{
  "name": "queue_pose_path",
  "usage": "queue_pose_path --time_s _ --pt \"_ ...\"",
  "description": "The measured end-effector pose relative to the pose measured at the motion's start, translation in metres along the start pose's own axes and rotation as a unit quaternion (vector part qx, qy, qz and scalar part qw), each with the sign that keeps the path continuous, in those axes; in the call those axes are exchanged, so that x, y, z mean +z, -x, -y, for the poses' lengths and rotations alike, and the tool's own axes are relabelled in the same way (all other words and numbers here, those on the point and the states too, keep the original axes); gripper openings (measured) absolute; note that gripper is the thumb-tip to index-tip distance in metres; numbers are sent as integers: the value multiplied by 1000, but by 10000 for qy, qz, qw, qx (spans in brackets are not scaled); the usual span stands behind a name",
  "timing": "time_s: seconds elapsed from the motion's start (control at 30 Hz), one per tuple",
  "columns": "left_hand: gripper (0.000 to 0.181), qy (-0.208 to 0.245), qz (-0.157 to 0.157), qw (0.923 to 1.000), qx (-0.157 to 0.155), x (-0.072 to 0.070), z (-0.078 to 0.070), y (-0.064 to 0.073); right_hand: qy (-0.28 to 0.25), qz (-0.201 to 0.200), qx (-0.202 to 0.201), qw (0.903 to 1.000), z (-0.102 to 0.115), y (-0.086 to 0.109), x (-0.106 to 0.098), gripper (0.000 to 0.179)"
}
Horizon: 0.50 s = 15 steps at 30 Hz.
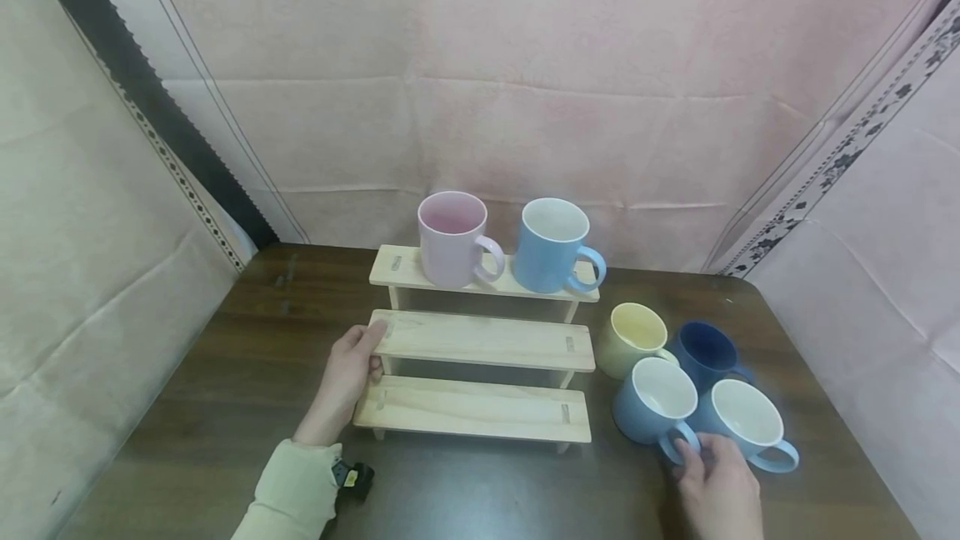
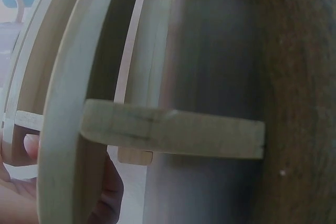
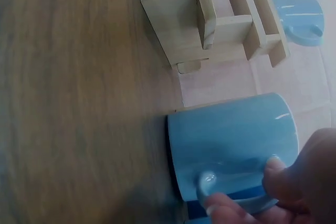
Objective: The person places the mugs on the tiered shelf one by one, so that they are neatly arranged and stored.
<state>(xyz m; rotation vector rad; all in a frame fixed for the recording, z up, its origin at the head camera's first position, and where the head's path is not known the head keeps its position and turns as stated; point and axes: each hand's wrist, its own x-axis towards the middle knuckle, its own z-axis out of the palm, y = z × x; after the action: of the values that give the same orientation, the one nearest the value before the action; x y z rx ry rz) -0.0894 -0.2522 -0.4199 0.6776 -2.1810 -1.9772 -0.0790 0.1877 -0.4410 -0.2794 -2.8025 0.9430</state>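
A three-step wooden shelf rack (image 1: 480,340) stands on the table, and my left hand (image 1: 343,377) grips the left end of its middle step, thumb on top. In the left wrist view part of that hand is hidden behind the wood. To the right of the rack, my right hand (image 1: 720,486) pinches the handle of a blue mug (image 1: 647,413) with a white inside. This mug (image 3: 231,140) stands upright with its handle towards me. Close around it are a pale yellow mug (image 1: 618,348), a dark blue mug (image 1: 705,348) and another light blue mug (image 1: 723,427).
On the top step sit a pink mug (image 1: 442,252) and a sky-blue mug (image 1: 543,257), handles to the right. The lower two steps hold no mugs. Pale cloth (image 1: 510,132) hangs behind and beside the dark wooden table (image 1: 202,432).
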Motion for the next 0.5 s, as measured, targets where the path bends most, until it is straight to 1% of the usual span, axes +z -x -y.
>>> queue_pose_path --time_s 0.23,0.37,0.5 --pt "42 -3 8 10000 -9 1 1 -1 -67 -180 -53 9998 1 1 3 13" --pt "42 -9 -14 10000 11 1 1 -1 -84 -418 -233 9988 -1 1 6 12" --pt "43 -5 -8 10000 18 1 1 -1 -120 -556 -332 9978 -1 1 8 11"
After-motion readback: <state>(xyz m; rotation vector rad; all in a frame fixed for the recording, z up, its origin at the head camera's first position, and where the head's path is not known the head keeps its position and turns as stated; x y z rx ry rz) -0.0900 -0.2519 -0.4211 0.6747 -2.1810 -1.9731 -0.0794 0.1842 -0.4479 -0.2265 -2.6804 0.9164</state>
